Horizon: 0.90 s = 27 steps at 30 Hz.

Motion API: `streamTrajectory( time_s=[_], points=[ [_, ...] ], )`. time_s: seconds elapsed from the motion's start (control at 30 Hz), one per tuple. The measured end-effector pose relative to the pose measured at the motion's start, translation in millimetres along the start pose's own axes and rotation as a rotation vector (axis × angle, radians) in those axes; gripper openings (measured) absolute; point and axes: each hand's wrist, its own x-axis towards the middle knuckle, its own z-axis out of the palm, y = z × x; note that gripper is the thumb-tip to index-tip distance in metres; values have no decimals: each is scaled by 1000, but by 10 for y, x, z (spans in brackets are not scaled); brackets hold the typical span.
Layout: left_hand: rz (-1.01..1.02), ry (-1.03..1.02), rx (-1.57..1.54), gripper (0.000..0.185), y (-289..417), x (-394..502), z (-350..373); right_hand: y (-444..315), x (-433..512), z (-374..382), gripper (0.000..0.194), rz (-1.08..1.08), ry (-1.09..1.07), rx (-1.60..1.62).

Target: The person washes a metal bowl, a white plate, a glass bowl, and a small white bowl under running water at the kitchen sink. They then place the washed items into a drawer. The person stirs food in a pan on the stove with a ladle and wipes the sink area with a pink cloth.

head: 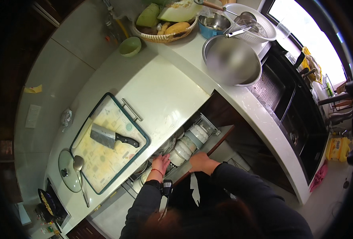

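Observation:
Below the counter edge a dish drawer (189, 168) is pulled out. A row of white bowls (182, 150) stands in its wire rack, tipped on their sides. My right hand (201, 163) grips the top edge of the drawer front, its fingers curled over it. My left hand (161, 164) hovers over the rack beside the bowls, fingers extended and nothing visible in it. A glass-like dish (167, 145) lies partly under the counter edge, just beyond my left fingers. More pale dishes (137, 184) sit at the drawer's left end, partly hidden by my left arm.
A cleaver (106, 137) lies on a cutting board (105, 167). Near it are a glass lid (64, 162) and a metal spoon (78, 164). A steel bowl (231, 61) stands near the black sink (302, 119). Left is a pan (46, 203) with food.

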Motion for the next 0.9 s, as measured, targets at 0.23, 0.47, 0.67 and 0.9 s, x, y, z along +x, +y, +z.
streamTrajectory(
  time_s=[0.23, 0.47, 0.67, 0.9],
  points=[
    [28, 122, 88, 34, -9, 160, 31, -76, -124, 222, 20, -26, 119, -151],
    [-35, 124, 69, 41, 92, 216, -14, 107, -236, 416, 32, -60, -32, -38],
    [29, 256, 232, 48, 40, -5, 78, 258, -412, 698, 41, -106, -69, -45],
    [75, 197, 241, 61, -11, -312, 35, 296, -558, 747, 39, -129, 132, 273]
  ],
)
